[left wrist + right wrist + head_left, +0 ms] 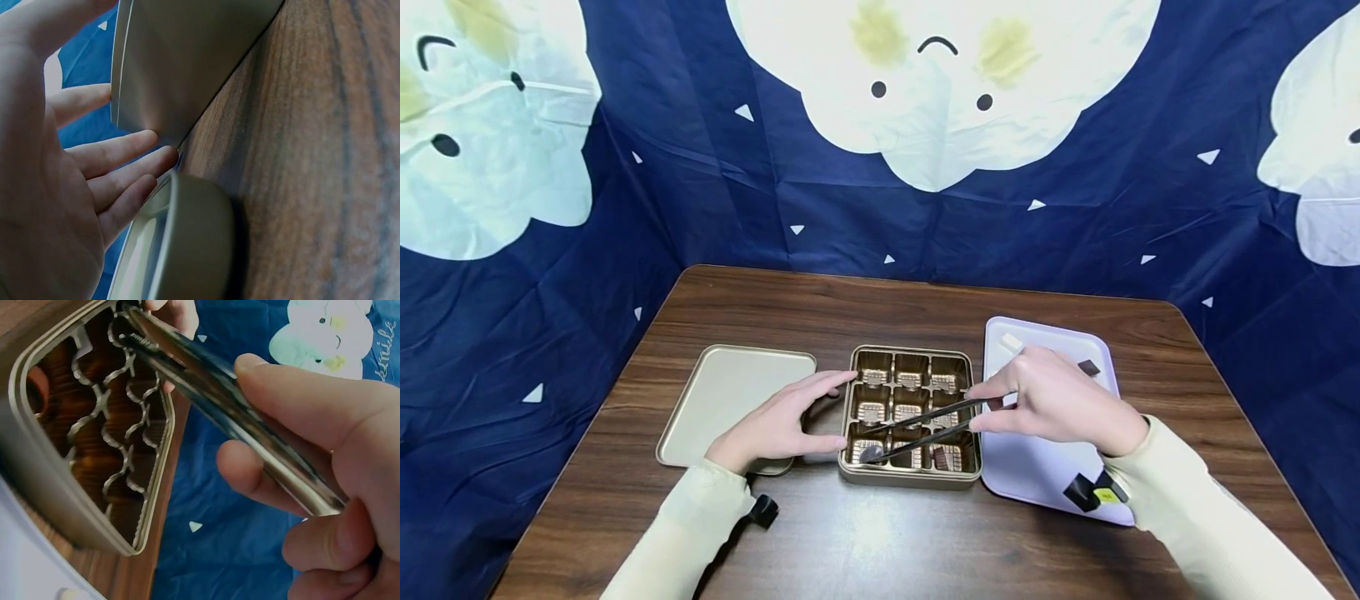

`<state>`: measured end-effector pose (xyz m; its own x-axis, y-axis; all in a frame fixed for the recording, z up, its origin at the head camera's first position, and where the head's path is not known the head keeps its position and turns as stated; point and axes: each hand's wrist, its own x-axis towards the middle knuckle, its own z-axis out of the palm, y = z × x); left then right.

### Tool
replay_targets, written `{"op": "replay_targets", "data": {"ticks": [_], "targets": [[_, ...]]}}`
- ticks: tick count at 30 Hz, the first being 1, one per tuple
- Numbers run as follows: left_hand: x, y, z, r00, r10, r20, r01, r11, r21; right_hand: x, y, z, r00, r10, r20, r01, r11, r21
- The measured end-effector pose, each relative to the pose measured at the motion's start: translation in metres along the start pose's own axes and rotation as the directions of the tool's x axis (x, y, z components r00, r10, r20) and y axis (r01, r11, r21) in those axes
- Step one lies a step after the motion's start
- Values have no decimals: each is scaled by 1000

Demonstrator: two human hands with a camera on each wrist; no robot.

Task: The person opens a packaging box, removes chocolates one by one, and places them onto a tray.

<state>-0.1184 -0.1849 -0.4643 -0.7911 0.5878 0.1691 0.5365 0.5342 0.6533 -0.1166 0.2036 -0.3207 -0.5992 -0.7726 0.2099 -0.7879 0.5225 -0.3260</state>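
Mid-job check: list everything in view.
Nine-compartment tin: 1, gold, centre
Lid: 1, beige, left of tin
Tray: 1, lilac, right of tin
Pale block: 1, white, tray's far left
Dark blocks: 2, brown, one on tray, one in tin
Tongs: 1, dark, reaching into tin
Table: 1, brown, underneath
Backdrop: 1, navy and white, behind table
Wrist cameras: 2, black, at wrists
Left hand: 1, cream-sleeved, at tin's left side
Right hand: 1, cream-sleeved, gripping tongs

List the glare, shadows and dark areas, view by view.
Head view: a pale glare patch on the table in front of the tin box; left wrist view: a dark shadow on the table alongside the lid; right wrist view: bright highlights along the tongs, the tin box dark inside.
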Motion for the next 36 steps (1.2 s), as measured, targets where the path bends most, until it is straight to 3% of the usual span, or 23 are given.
{"op": "replay_targets", "data": {"ticks": [8, 15, 25, 36], "targets": [[0, -1, 1, 1000, 5, -4, -5, 1000, 0, 20, -15, -5, 997, 47, 63, -43, 997, -62], [2, 1, -1, 1000, 12, 3, -12, 1000, -10, 21, -16, 0, 996, 64, 58, -57, 992, -112], [1, 0, -3, 1000, 14, -4, -14, 1000, -8, 27, -22, -6, 996, 51, 72, -43, 992, -117], [1, 0, 0, 1000, 7, -3, -7, 1000, -2, 45, -39, -15, 986, 60, 158, -27, 979, -201]]}}
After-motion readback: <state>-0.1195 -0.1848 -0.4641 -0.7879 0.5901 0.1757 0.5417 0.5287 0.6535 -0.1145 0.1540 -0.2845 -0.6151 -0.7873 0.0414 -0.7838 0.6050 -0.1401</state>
